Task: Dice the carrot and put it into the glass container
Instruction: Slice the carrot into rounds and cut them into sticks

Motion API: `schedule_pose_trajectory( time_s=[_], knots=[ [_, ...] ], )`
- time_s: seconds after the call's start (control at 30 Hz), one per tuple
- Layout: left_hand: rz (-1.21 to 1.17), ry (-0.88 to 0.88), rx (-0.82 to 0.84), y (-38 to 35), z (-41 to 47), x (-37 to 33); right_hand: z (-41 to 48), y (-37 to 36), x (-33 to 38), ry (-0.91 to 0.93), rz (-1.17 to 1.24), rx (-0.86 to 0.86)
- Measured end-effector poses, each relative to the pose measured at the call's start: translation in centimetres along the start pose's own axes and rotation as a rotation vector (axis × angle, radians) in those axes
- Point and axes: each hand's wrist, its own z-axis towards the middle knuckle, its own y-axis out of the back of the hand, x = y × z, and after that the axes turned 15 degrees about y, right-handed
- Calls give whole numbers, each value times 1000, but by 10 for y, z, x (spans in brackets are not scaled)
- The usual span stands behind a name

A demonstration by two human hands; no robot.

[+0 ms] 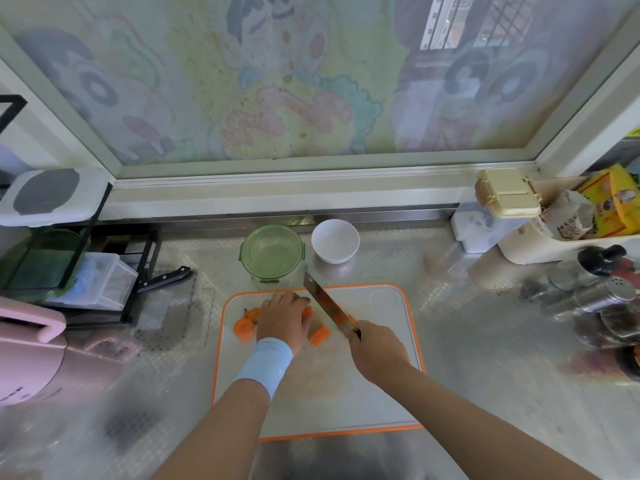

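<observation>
On the cutting board point(381, 393), the left hand point(283, 318) held a carrot point(309, 312) piece under curled fingers. The right hand point(377, 351) gripped the knife point(325, 303) handle, fingers wrapped closed, its blade slanting over the board. The lidded glass container point(272, 252) stood just behind the board.

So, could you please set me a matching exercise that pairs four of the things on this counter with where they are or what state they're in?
Things:
1. glass container
2. white bowl
3. knife
4. carrot piece

Places or states:
A. gripped by the right hand
B. held down on the cutting board by the left hand
C. lid on, just behind the board
D. right of the container

Pairs: 1-C, 2-D, 3-A, 4-B
</observation>
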Motion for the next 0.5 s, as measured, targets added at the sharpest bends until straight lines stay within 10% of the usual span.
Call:
schedule_pose_trajectory(
  time_s=[0.5],
  knots=[
    [-237, 141, -165, -10, -24, 47, -12, -11, -23, -193, 151, -40]
  ],
)
